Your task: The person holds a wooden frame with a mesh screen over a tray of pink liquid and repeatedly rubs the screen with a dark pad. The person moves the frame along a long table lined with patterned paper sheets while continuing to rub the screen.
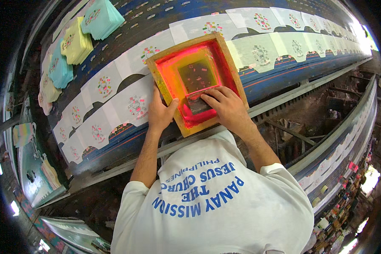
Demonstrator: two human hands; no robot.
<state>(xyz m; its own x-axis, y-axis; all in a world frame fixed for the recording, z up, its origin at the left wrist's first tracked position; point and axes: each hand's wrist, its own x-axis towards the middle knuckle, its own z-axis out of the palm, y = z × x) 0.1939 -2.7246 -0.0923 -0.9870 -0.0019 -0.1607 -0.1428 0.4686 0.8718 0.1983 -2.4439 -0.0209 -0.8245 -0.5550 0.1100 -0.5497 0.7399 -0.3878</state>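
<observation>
Both bare hands work at a wooden frame (225,59) smeared with bright pink and yellow, which lies tilted between them on a long, dark blue table (283,75). The left hand (160,111) is closed around the frame's left rail near its near corner, thumb over the wood and fingers along the outer side. The right hand (227,106) reaches in over the near right corner, fingers bent and close together, holding a dark block (197,107) at the near end of the frame; its underside is hidden. Just beyond the block, inside the frame, is a dark see-through window (197,75). White cut panels (136,106) with small colourful prints run in two rows to the left, while pale yellow-green panels (259,53) stretch away at right. At far left sit stacks of printed pieces, among them a light blue stack (100,20) and a yellow stack (77,45). Nearer than the frame is a white shirt (216,224) with blue lettering; a second row of panels (326,171) curves away at near right.
</observation>
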